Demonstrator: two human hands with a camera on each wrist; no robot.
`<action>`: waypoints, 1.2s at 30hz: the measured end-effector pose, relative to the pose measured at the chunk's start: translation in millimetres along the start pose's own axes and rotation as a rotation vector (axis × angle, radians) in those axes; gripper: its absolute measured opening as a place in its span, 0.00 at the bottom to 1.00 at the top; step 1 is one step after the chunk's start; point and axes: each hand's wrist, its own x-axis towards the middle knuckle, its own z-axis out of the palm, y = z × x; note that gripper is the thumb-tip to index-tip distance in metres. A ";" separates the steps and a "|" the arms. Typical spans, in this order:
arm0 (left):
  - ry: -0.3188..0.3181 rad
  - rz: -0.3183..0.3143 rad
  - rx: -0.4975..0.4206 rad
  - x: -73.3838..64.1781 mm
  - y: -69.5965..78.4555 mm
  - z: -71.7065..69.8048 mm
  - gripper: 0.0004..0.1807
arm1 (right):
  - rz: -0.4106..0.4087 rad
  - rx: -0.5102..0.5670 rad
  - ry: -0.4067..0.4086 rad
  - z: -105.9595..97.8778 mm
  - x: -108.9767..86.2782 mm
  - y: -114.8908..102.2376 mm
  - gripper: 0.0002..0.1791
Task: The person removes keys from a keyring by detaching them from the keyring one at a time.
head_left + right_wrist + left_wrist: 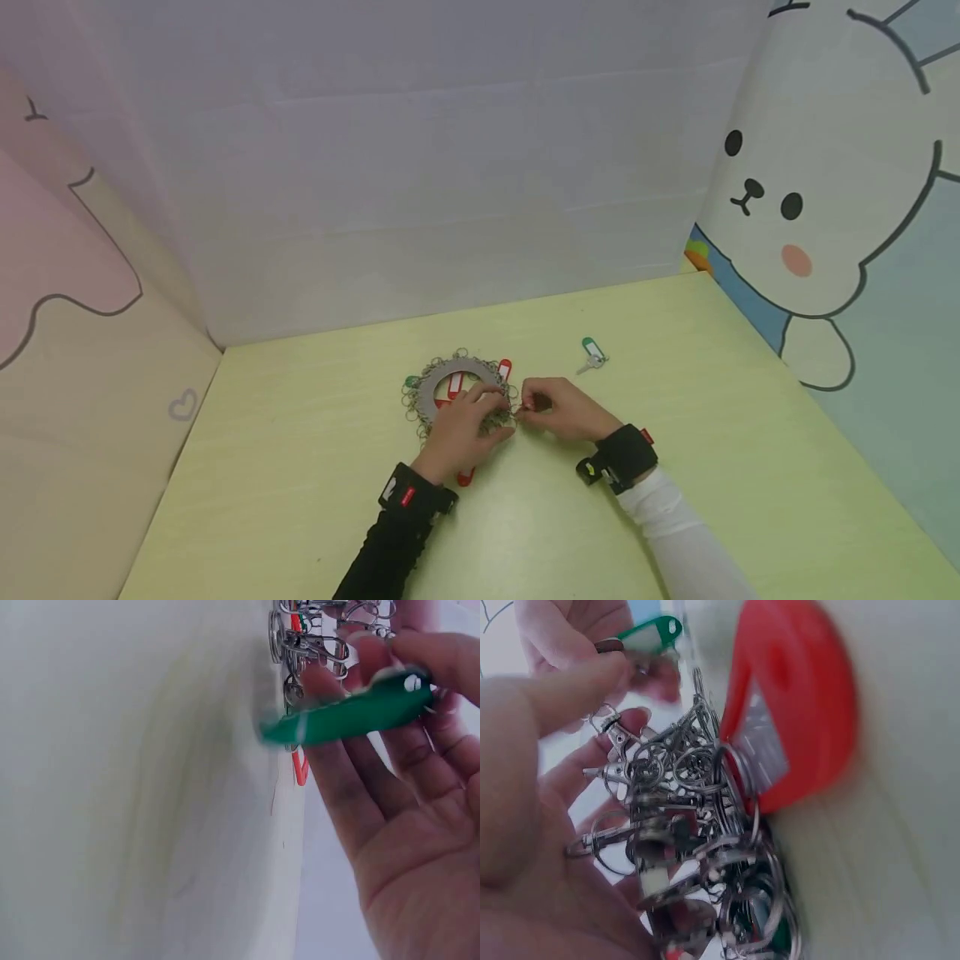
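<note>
A flat grey ring [426, 398] edged with many small metal clasps and split rings lies on the table. My left hand [459, 429] grips its right side, the thumb and fingers around the clasps [660, 825] in the left wrist view. Beside that edge, my right hand [566, 410] pinches the end of a green key tag [360, 716]. The tag's split ring and any key on it are mostly hidden by the fingertips. A red key tag [810, 697] hangs from the ring close to the left wrist camera.
Another green key tag [592, 347] with a silver key [594, 363] lies to the right behind the hands. More red tags [455, 384] show inside the ring and around it. The pale yellow table [300, 467] meets a white backdrop [450, 167] at its far edge.
</note>
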 end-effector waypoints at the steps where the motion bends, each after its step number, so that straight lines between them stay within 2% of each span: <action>1: 0.018 0.007 -0.010 -0.2 -0.1 -0.6 0.10 | -0.005 0.010 -0.009 0.0 -0.3 -0.1 0.09; 5: 0.054 0.015 -0.039 -0.6 -2.1 -2.0 0.06 | -0.004 0.036 -0.041 -1.7 -1.6 -0.7 0.08; 10: 0.012 -0.006 -0.091 0.5 -6.7 -2.2 0.05 | 0.022 0.001 -0.050 -4.5 -0.3 2.0 0.08; 16: -0.013 -0.001 -0.191 1.5 -13.8 -0.3 0.05 | 0.028 0.005 -0.006 -6.7 -1.2 3.5 0.11; 19: -0.013 -0.011 -0.249 0.4 -14.9 0.3 0.04 | -0.030 -0.032 0.041 -4.9 -0.9 1.9 0.11; 22: -0.001 -0.052 -0.279 -0.6 -13.7 -0.2 0.03 | -0.146 -0.117 0.112 -1.5 0.5 0.5 0.09; 25: 0.024 -0.072 -0.258 -0.2 -11.9 -0.5 0.04 | -0.279 -0.241 0.206 2.2 2.1 -3.0 0.05; 29: 0.090 -0.040 -0.220 2.3 -9.9 -0.3 0.03 | -0.419 -0.402 0.351 6.8 3.6 -8.3 0.06; 33: 0.184 -0.011 -0.156 4.1 -7.8 -0.7 0.03 | -0.482 -0.478 0.474 12.0 5.4 -10.9 0.10; 36: 0.228 -0.003 -0.099 4.2 -5.6 -2.2 0.05 | -0.482 -0.455 0.539 15.8 6.5 -10.8 0.11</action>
